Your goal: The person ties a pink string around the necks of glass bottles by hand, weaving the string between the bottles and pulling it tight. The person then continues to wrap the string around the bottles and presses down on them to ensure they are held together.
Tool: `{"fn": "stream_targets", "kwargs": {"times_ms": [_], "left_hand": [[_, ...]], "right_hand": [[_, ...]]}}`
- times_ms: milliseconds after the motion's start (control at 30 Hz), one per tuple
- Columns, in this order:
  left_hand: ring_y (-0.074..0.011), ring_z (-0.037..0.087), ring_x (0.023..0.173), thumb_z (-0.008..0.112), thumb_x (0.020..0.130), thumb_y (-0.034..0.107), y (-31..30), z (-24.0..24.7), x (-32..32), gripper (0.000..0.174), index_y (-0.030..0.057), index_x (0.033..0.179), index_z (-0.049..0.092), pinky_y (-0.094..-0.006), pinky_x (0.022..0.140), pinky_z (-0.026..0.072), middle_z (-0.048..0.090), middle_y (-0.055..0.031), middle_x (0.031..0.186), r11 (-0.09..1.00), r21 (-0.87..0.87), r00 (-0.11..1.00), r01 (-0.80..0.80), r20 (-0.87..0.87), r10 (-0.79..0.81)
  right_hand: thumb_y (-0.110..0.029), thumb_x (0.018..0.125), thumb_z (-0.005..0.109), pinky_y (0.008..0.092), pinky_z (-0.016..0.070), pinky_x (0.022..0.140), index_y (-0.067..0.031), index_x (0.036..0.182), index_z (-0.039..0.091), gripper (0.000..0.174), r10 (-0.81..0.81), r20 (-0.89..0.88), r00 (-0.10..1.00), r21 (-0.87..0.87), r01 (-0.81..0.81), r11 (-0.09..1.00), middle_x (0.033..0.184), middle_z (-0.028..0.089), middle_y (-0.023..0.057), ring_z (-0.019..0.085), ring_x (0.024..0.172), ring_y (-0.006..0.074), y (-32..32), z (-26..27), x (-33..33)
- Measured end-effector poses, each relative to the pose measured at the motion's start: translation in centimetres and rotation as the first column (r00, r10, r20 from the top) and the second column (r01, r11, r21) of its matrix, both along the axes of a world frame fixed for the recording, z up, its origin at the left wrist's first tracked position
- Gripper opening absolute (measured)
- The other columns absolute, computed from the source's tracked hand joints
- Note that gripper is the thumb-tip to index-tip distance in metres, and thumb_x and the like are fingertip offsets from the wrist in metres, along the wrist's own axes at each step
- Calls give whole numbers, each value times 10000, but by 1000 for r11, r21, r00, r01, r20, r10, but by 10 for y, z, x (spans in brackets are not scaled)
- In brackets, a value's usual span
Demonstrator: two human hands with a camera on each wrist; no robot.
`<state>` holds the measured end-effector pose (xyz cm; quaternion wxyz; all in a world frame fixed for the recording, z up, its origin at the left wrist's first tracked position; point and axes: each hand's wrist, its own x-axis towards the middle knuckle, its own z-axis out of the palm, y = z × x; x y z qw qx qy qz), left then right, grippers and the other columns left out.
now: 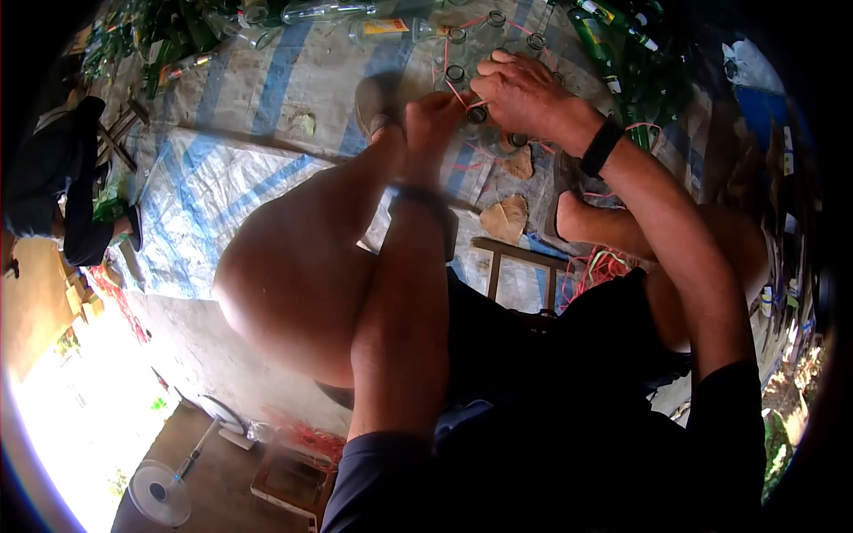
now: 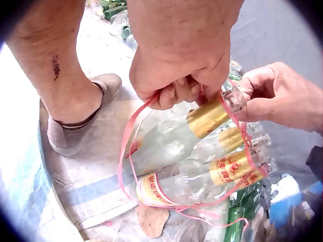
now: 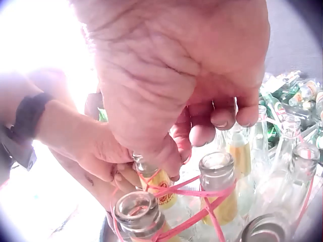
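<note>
Several clear glass bottles point(image 2: 207, 121) with gold labels stand in a bundle, ringed by pink plastic string point(image 2: 123, 151). My left hand point(image 1: 431, 124) is at the bundle's left side, its curled fingers gripping a length of that string, as the left wrist view shows. Over the bottle tops, my right hand point(image 1: 529, 93) has thumb and forefinger brought together on the string beside a bottle neck point(image 3: 145, 164); its other fingers are bent above the necks. In the right wrist view, strands cross between a front bottle mouth point(image 3: 136, 206) and another bottle neck point(image 3: 217, 171).
Green bottles point(image 1: 600, 44) lie to the right of the bundle, and more glass lies along the far edge. A striped tarp point(image 1: 267, 89) covers the ground. Dry leaves point(image 1: 505, 218) and loose pink string point(image 1: 604, 266) lie near my feet. Another person point(image 1: 62, 178) is at the left.
</note>
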<state>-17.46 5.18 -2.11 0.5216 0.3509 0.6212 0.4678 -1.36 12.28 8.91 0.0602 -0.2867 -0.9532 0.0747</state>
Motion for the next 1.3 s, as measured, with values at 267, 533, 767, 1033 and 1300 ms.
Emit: {"fn": "stream_targets", "kwargs": {"times_ms": [267, 533, 767, 1033, 1300], "left_hand": [[-49, 545, 579, 708, 917, 264, -3, 11, -1, 285, -20, 928, 720, -243, 476, 425, 623, 1, 685, 998, 10, 998, 66, 5, -66], [-56, 544, 549, 685, 933, 256, -3, 11, -1, 277, -19, 916, 712, -246, 460, 417, 627, -8, 676, 996, -8, 993, 84, 78, -83], [-75, 563, 557, 678, 936, 238, -1, -4, -1, 272, -28, 885, 701, -255, 467, 441, 638, -21, 680, 996, 39, 990, 80, 110, -84], [-79, 573, 566, 672, 939, 230, -1, -2, 0, 271, -36, 903, 704, -252, 477, 456, 658, -41, 719, 996, 61, 989, 70, 128, -78], [-82, 582, 585, 655, 941, 212, -1, -2, 1, 261, -43, 939, 708, -247, 494, 461, 660, -41, 724, 997, 43, 990, 64, 120, -69]], "right_hand": [[-150, 748, 638, 406, 522, 630, -13, 688, 593, 157, -170, 193, 966, -460, 242, 855, 647, 615, 153, 673, 695, 308, 13, 31, 16], [-208, 795, 662, 364, 458, 503, -3, 701, 624, 229, -232, 159, 960, -544, 281, 791, 561, 593, 138, 595, 494, 214, 17, 19, 30], [-237, 802, 683, 353, 402, 471, 24, 646, 595, 317, -237, 120, 964, -548, 263, 794, 485, 508, 113, 496, 446, 145, 27, 9, 43], [-201, 816, 642, 379, 408, 509, 23, 696, 611, 256, -258, 149, 955, -514, 298, 804, 579, 563, 136, 538, 520, 191, 26, -2, 58], [-155, 841, 541, 470, 516, 729, 10, 805, 621, 187, -281, 109, 954, -246, 300, 922, 786, 661, 214, 662, 817, 401, 16, -16, 60]]}}
